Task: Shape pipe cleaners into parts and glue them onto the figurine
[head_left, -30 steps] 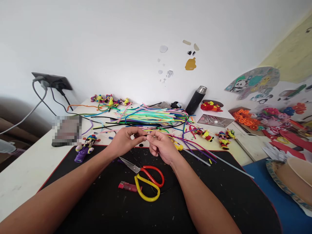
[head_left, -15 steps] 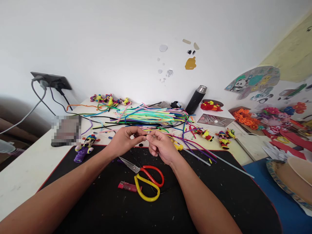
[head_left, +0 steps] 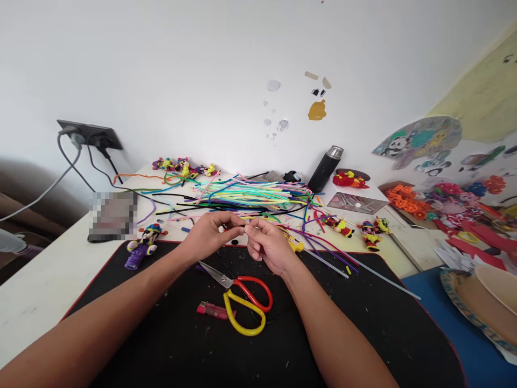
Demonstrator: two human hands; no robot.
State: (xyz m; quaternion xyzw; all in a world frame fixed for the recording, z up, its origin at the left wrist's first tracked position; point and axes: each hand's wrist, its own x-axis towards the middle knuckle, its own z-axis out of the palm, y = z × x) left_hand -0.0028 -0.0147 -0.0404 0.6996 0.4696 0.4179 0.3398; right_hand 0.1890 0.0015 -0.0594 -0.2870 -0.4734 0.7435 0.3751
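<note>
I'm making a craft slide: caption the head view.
Left hand and right hand pinch close together between scissors on a black mat and piled colourful stems.

No words, brands or numbers can be read anywhere. Just below the centre of the frame, the scissors (head_left: pixel 228 283) bear a small dark mark on the metal near the pivot, too small to make out. Lower centre, the pink lighter (head_left: pixel 214 310) shows no legible print, nor does the dark flask (head_left: pixel 323 173) right of centre. At the left, a blocky blur covers most of the flat dark-edged object (head_left: pixel 115 215). At the upper right, the large wall sticker (head_left: pixel 424 141) carries pictures, a panda among them, with no legible lettering.
</note>
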